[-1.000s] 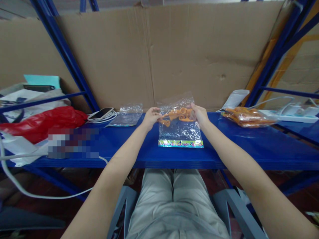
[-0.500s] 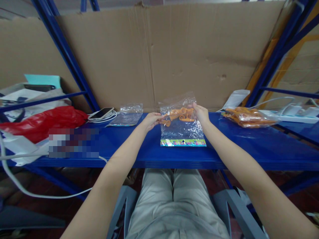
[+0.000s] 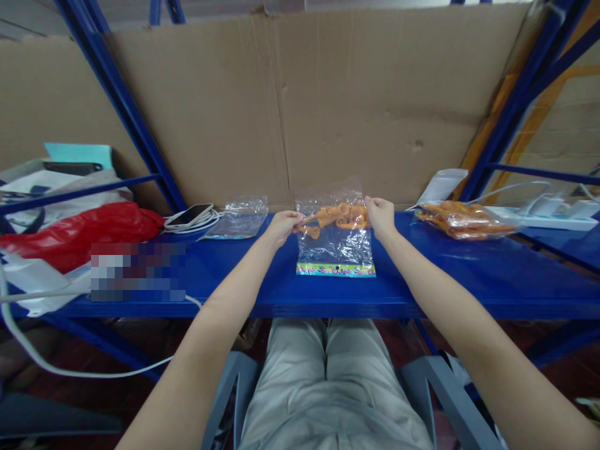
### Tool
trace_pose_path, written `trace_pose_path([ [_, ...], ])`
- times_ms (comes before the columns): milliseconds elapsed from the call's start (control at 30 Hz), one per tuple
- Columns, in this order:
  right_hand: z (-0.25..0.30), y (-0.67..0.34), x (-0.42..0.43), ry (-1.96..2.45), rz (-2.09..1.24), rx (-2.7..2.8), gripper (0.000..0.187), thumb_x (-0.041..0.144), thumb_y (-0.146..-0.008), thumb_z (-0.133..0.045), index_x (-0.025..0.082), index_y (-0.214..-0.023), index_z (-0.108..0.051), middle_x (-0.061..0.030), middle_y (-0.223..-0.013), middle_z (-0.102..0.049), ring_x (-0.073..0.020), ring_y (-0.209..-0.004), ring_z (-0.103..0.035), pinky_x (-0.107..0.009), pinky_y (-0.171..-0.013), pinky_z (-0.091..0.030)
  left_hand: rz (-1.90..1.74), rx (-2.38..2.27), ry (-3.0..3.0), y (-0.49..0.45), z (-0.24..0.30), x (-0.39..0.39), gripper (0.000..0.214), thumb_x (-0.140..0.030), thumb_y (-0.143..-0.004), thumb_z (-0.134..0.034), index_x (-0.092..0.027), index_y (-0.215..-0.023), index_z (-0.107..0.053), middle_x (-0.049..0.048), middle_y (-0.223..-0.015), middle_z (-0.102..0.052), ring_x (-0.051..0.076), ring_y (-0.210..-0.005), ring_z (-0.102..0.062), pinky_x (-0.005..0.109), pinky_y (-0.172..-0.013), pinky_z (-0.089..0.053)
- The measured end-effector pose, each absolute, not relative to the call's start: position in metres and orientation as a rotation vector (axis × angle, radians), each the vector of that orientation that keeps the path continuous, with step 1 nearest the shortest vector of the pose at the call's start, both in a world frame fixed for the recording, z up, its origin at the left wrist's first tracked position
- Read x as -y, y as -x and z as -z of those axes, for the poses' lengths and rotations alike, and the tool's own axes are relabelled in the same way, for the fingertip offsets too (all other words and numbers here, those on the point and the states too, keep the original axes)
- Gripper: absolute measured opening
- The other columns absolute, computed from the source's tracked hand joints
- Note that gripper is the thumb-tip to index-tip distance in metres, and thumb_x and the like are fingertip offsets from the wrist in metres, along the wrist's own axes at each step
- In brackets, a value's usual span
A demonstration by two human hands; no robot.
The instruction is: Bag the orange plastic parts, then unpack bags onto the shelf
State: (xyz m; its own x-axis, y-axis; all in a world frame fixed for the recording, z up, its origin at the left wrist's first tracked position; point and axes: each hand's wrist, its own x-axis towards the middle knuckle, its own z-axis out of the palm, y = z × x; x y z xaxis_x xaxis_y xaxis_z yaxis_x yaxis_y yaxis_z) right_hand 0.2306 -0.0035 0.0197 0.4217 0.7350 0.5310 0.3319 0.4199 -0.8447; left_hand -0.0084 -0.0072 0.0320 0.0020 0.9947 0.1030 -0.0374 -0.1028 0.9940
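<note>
Both hands pinching clear bag, orange pieces showing

From my remote end I'm seeing the left hand [image 3: 282, 228] pinching the left edge of a clear bag [image 3: 334, 247], thumb and fingertips sitting nearly together; whether they're also catching one of the orange pieces [image 3: 344, 214] showing through the plastic, I'm not able to tell. The right hand [image 3: 381, 216] is gripping the right edge, fingers bunching with hardly any gap, tips lying just beside the orange cluster. Bag is spreading flat between both hands over the blue shelf [image 3: 229, 270], its patterned strip [image 3: 335, 270] facing the person; I'm not able to tell if its underside is touching.

Quick tags: second clear bag [image 3: 241, 217] lying left of the left hand, phone [image 3: 195, 214] resting on a coiled white cable [image 3: 206, 223], bagged orange bundle [image 3: 462, 222] sitting right of the right hand, cardboard [image 3: 375, 106] standing behind everything
</note>
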Motion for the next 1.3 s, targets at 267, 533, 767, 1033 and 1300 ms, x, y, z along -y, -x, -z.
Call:
trace_pose_path([
  [267,-0.022,-0.216,0.023,0.992,0.221,1.617,0.025,0.032,-0.09,-0.047,0.018,-0.097,-0.066,-0.0097,-0.091,-0.069,-0.0213,-0.085,-0.062,-0.036,-0.08,-0.048,-1.322,-1.287,-1.602,0.002,-0.02,0.006,0.02,-0.008,-0.073,-0.065,-0.016,-0.057,-0.057,-0.0053,-0.042,-0.048,0.008,-0.04,-0.043,0.019,-0.045,-0.033],
  [533,-0.009,-0.191,0.028,0.921,0.494,2.2,0.042,0.012,-0.092,-0.036,0.021,-0.123,-0.062,-0.0087,-0.13,-0.063,-0.0236,-0.134,-0.044,-0.053,-0.115,-0.025,-1.226,-1.121,-2.116,-0.017,-0.01,0.017,0.019,-0.001,-0.065,-0.067,-0.018,-0.072,-0.063,-0.0033,-0.064,-0.062,0.012,-0.062,-0.057,0.022,-0.064,-0.044],
  [767,-0.006,-0.193,0.023,1.012,0.611,2.179,0.037,0.014,-0.094,-0.035,0.019,-0.116,-0.064,-0.0112,-0.116,-0.067,-0.0259,-0.125,-0.05,-0.058,-0.115,-0.02,-1.252,-1.03,-2.032,-0.018,-0.006,0.013,0.018,-0.006,-0.07,-0.067,-0.017,-0.078,-0.056,-0.0067,-0.062,-0.054,0.008,-0.052,-0.048,0.02,-0.055,-0.037],
  [1033,-0.012,-0.196,0.026,1.104,0.682,2.127,0.031,0.016,-0.095,-0.035,0.021,-0.093,-0.066,-0.0097,-0.099,-0.066,-0.0255,-0.111,-0.052,-0.057,-0.114,-0.021,-1.162,-0.973,-1.99,-0.017,-0.006,0.013,0.015,-0.011,-0.069,-0.071,-0.016,-0.073,-0.058,-0.0064,-0.057,-0.053,0.007,-0.049,-0.047,0.02,-0.052,-0.037],
  [1300,-0.005,-0.197,0.018,1.126,0.713,2.019,0.032,0.016,-0.095,-0.034,0.022,-0.095,-0.065,-0.0099,-0.111,-0.065,-0.0262,-0.12,-0.048,-0.06,-0.114,-0.018,-1.064,-0.972,-1.935,-0.013,-0.01,0.011,0.017,-0.016,-0.067,-0.073,-0.016,-0.058,-0.059,-0.0047,-0.05,-0.055,0.007,-0.046,-0.047,0.018,-0.047,-0.036],
])
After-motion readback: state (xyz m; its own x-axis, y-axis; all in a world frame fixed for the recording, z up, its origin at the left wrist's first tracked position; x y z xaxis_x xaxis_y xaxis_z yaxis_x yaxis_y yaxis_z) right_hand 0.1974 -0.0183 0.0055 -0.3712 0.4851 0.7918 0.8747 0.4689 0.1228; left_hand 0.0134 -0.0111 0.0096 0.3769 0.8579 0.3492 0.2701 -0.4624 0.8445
